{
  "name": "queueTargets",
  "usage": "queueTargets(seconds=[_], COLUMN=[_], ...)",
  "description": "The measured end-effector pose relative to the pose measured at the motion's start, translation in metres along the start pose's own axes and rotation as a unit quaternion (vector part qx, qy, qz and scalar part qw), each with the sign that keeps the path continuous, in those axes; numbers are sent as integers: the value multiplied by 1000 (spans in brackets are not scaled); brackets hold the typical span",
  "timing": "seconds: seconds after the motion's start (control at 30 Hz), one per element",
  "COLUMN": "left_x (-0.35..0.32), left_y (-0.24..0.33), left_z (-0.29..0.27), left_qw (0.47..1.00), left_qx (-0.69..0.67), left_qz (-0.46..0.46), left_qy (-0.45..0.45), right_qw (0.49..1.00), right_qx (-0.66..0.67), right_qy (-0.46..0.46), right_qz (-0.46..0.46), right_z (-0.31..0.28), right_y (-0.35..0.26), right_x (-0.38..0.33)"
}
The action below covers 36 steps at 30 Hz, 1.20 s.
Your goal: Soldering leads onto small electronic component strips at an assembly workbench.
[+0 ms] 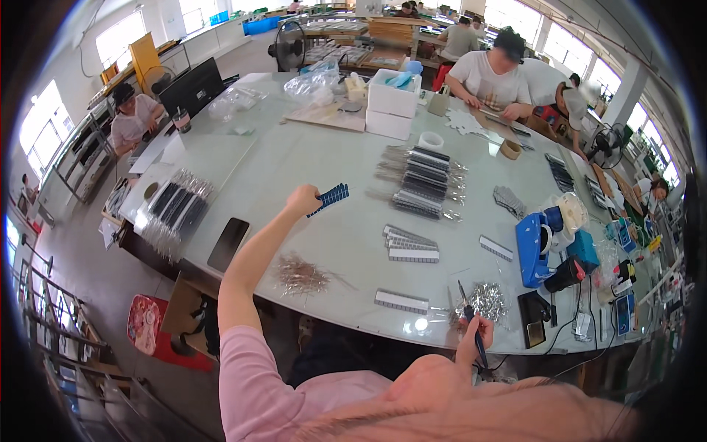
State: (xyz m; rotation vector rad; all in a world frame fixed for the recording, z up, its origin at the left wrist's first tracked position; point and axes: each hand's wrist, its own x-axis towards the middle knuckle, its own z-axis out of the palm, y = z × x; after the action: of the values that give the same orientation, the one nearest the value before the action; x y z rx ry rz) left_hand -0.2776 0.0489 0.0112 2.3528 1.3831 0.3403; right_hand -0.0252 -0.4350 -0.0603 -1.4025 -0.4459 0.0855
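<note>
Fingers of the left hand (303, 199) are closed on one end of a small fan of dark-blue, grid-marked flat strips (329, 200), held over the near half of the table; whether its surface is touched cannot be told. By the right hand (479, 331), a slim, dark, pen-shaped tool with a pointed metal tip (469, 311) is gripped at the near edge. Everything is carried by a broad, pale, glossy-topped table (294, 158). Two large bundles of dark and pale strips, bristling with silvery wire leads, are laid out, one at the centre right (425, 177) and one at the left (179, 206); from these, a good share of the work is judged done. A smooth, blue, block-like tape dispenser (532, 250) is set at the right. Flat, rectangular, grey-and-white strips are left in an overlapping stack (412, 254) and as a single piece (401, 300) near the tool; these are judged to remain, though whether leads are fixed to the single piece cannot be told. Smallest are the loose wires, heaped as a tangled, coppery-brown pile (300, 274) and a shiny, silvery pile (488, 300).
</note>
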Motion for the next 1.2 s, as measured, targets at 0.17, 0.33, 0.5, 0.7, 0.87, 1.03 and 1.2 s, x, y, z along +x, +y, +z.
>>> queueTargets(seconds=[0.17, 0.33, 0.5, 0.7, 0.87, 1.03, 1.2], left_x=[-39, -55, -61, -32, -58, -43, -39], left_y=[-8, -10, 21, -2, 31, 71, 56], left_z=[6, 8, 5, 30, 15, 27, 23], left_qw=[999, 1000, 999, 999, 1000, 991, 986], left_qx=[37, 19, 34, 39, 16, 100, 88], left_qz=[-17, -12, 32, 31, -23, -79, -127], left_qy=[21, 20, 22, 6, 15, -44, -59], right_qw=[1000, 999, 1000, 981, 999, 1000, 998], right_qx=[-22, -35, -20, -167, -11, -19, -32], right_qy=[4, -3, 11, -12, -28, 12, -1], right_qz=[-15, -14, -13, -93, -28, -18, -45], right_z=[1, 5, 2, -1, 18, 3, 11], right_y=[-3, -6, -5, 19, -16, -11, -5], right_x=[1, -1, -3, 5, 1, 2, -3])
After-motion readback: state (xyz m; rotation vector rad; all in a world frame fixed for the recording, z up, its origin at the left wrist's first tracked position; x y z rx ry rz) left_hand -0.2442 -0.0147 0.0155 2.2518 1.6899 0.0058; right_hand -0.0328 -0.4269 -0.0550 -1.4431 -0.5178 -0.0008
